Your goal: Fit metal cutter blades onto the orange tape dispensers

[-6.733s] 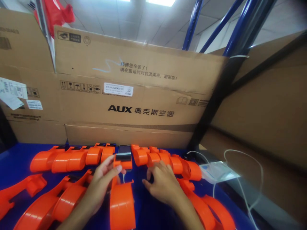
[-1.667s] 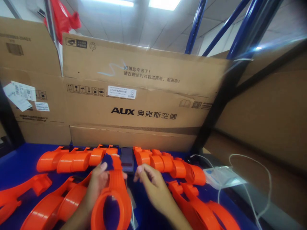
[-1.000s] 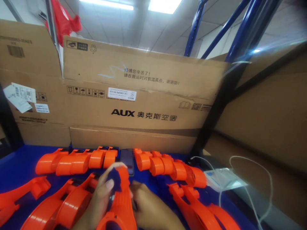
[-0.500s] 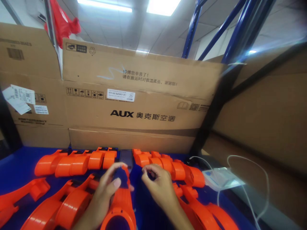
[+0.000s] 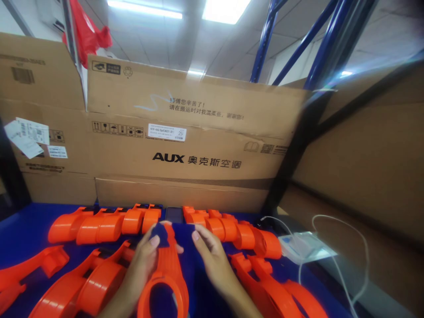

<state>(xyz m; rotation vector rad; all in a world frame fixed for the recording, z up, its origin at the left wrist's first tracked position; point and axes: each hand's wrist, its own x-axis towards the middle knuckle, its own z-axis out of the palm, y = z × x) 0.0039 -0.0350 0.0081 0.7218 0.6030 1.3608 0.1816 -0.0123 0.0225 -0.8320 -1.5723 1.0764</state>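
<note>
Two hands work low over the blue table [image 5: 16, 223]. The left hand [image 5: 145, 256] grips an orange ring-ended plastic piece [image 5: 167, 261] near its top, ring end down. The right hand [image 5: 213, 260] seems to pinch a dark blue strip [image 5: 183, 236]. With a loose pinch, the strip could slip or crumple. A quick pull could bump the right back row [image 5: 245, 236] or the phone [image 5: 174, 215]. Behind, the cardboard box [image 5: 195, 190] makes a wall. Some room shows between the arms.
</note>
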